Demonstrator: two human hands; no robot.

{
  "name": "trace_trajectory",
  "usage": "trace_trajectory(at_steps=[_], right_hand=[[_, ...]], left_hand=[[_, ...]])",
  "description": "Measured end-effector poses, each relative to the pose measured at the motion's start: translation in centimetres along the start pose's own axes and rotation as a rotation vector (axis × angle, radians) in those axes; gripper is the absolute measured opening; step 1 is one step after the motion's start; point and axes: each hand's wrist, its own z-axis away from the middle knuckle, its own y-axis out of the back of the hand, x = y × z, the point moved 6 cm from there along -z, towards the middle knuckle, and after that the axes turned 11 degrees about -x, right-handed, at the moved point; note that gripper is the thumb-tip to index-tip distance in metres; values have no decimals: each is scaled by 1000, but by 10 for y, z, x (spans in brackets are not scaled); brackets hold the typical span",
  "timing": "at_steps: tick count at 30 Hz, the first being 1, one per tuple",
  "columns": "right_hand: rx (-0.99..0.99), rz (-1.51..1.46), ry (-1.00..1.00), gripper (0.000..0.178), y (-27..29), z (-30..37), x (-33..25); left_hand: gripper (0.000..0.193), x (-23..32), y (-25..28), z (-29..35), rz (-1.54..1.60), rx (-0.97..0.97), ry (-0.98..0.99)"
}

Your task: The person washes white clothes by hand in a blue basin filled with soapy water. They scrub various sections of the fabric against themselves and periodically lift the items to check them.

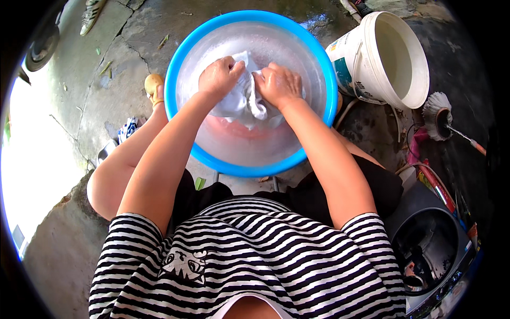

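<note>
A wide round basin (181, 58) with a bright blue rim and a clear body stands between my knees, with cloudy water in it. Bunched in its middle is a wet white cloth (231, 104), partly under the water. My left hand (221, 76) is closed in a fist on the cloth's left part. On the right part, my right hand (279, 85) has its fingers curled round a fold. Between the two hands the fabric hangs in a twisted crease. A pinkish patch shows through the water below the cloth; I cannot make out what it is.
A white bucket (361, 58) with pale liquid stands to the basin's right. Beyond it lie a round brush (439, 114) and a red tube-like thing (436, 186). A black container (427, 250) sits at lower right. Cracked concrete (125, 69) spreads on the left.
</note>
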Motion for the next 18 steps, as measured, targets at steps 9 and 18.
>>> trace_trajectory(at_steps=[9,18], right_hand=[[66,-42,323,19,4,90,6],[93,255,-69,52,-51,37,8]], left_hand=[[41,3,-7,85,-127,196,-252],[61,-6,-73,52,-669,142,-86]])
